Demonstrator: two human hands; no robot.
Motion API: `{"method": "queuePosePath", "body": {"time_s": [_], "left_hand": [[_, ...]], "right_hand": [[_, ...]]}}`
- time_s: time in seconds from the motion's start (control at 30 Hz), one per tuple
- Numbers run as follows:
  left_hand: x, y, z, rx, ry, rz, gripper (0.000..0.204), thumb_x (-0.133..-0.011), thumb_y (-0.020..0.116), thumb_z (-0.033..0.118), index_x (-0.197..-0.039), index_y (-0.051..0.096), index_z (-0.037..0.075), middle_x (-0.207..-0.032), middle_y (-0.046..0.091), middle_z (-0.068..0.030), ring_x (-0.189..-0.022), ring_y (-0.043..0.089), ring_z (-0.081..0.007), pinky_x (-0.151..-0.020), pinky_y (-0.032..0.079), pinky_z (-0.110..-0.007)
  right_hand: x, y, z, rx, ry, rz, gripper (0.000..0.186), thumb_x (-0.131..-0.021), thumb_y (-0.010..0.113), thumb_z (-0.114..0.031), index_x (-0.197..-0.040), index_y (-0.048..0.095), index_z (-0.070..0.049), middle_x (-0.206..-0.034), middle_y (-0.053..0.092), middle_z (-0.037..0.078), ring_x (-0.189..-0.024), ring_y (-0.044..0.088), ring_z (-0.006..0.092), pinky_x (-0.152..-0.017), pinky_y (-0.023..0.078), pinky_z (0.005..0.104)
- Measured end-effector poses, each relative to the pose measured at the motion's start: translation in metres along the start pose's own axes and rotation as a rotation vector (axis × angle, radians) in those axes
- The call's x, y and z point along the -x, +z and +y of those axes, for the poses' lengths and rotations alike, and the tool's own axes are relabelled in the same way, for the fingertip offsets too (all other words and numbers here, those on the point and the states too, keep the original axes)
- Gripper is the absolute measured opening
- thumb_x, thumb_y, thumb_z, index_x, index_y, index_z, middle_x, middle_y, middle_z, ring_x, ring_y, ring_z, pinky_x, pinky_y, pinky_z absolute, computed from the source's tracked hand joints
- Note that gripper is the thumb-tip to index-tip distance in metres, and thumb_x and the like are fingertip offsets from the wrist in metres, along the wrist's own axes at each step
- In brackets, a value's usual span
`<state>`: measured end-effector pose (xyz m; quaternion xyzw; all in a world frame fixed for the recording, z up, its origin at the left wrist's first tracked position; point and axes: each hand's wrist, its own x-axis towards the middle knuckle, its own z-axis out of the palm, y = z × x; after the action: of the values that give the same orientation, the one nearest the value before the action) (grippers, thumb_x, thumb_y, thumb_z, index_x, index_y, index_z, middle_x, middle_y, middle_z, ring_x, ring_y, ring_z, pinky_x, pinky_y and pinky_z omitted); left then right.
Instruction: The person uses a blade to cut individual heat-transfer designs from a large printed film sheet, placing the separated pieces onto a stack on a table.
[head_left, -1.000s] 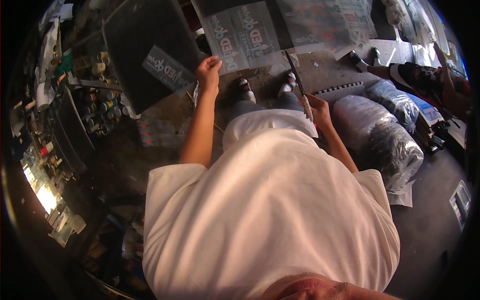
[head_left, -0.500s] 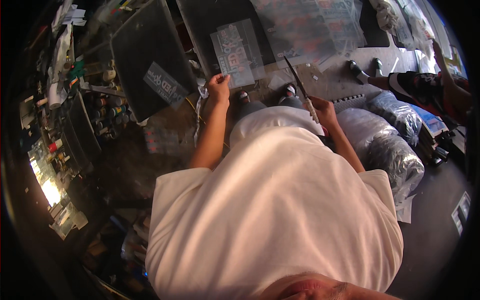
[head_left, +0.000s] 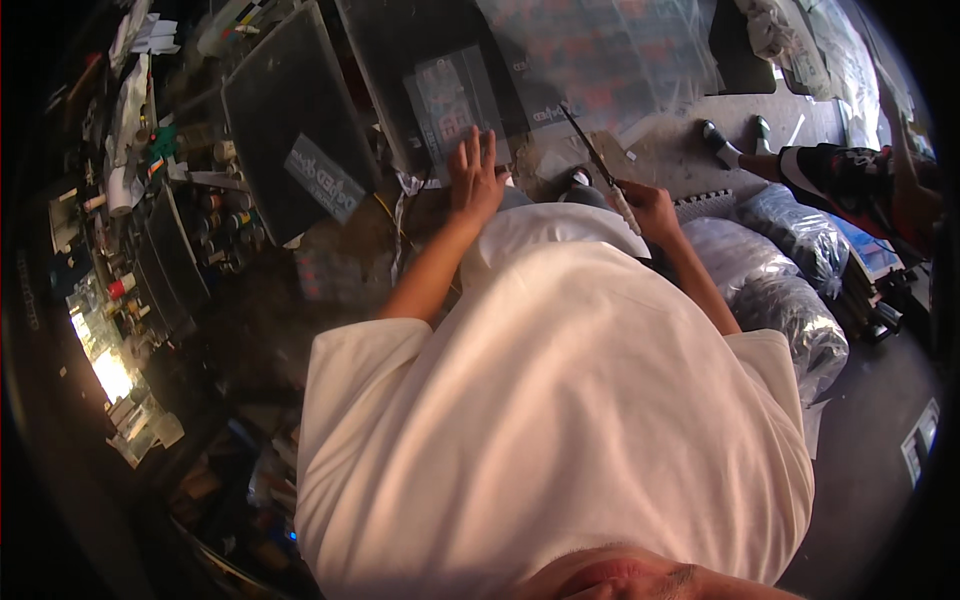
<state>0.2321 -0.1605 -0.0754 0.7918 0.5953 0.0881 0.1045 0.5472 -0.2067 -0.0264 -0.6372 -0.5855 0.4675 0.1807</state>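
My left hand (head_left: 476,182) lies with its fingers stretched out over the near edge of a clear printed film piece (head_left: 443,95), which rests on a dark board (head_left: 385,60). In my right hand (head_left: 652,212) is a knife (head_left: 594,150) with a long, thin, dark blade and a pale, wrapped-looking handle. Its tip points away from me and to the left, near a large clear printed sheet (head_left: 600,60). Another printed film piece (head_left: 325,178) sits on a second dark board (head_left: 290,110) to the left.
Clear plastic-wrapped bundles (head_left: 785,300) stand to my right. Beyond them are another person's legs (head_left: 835,175) and shoes. Bottles and jars (head_left: 225,215) crowd the left side. Film scraps (head_left: 560,160) lie near my feet, and a white strip (head_left: 400,215) hangs beside the boards.
My left hand has let go of the film's near left corner and moved right, its fingers now spread over the film. The knife stays in my right hand, nearly unmoved.
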Motion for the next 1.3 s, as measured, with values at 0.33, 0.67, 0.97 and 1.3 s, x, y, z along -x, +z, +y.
{"method": "queuePosePath", "body": {"time_s": [0.33,0.67,0.97,1.3], "left_hand": [[-0.002,0.011,-0.029,-0.031,0.045,0.029,0.062,-0.081,0.058,0.014,-0.14,0.04,0.013,-0.146,0.035,-0.0136,-0.134,0.03,-0.0374,-0.11,0.016,-0.06],[-0.029,-0.025,-0.039,0.216,0.135,-0.018,0.051,-0.087,0.056,0.028,-0.132,0.049,0.005,-0.142,0.038,-0.0206,-0.131,0.034,-0.0403,-0.108,0.02,-0.059],[-0.128,0.001,-0.065,0.01,0.066,-0.018,0.081,-0.087,0.049,0.059,-0.143,0.031,0.004,-0.15,0.021,-0.023,-0.136,0.022,-0.0432,-0.109,0.018,-0.06],[-0.127,-0.007,-0.068,0.057,0.101,-0.014,0.079,-0.086,0.054,0.055,-0.143,0.032,0.005,-0.15,0.023,-0.0207,-0.135,0.023,-0.043,-0.108,0.02,-0.059]], "right_hand": [[-0.007,0.01,-0.01,-0.001,0.008,0.038,0.038,-0.079,0.073,-0.034,-0.106,0.068,-0.007,-0.086,0.069,0.015,-0.068,0.066,0.0191,-0.066,0.05,0.0312],[-0.03,0.024,-0.039,-0.072,0.089,0.117,0.037,-0.079,0.073,-0.029,-0.106,0.068,-0.005,-0.081,0.069,0.015,-0.066,0.064,0.0137,-0.065,0.05,0.0292],[-0.038,0.043,-0.047,-0.067,0.111,0.118,0.039,-0.079,0.073,-0.034,-0.107,0.068,-0.007,-0.083,0.07,0.014,-0.068,0.066,0.0191,-0.067,0.05,0.0308],[-0.039,0.043,-0.054,-0.058,0.158,0.129,0.042,-0.078,0.072,-0.037,-0.107,0.068,-0.007,-0.091,0.07,0.014,-0.078,0.069,0.0222,-0.071,0.051,0.0315]]}}
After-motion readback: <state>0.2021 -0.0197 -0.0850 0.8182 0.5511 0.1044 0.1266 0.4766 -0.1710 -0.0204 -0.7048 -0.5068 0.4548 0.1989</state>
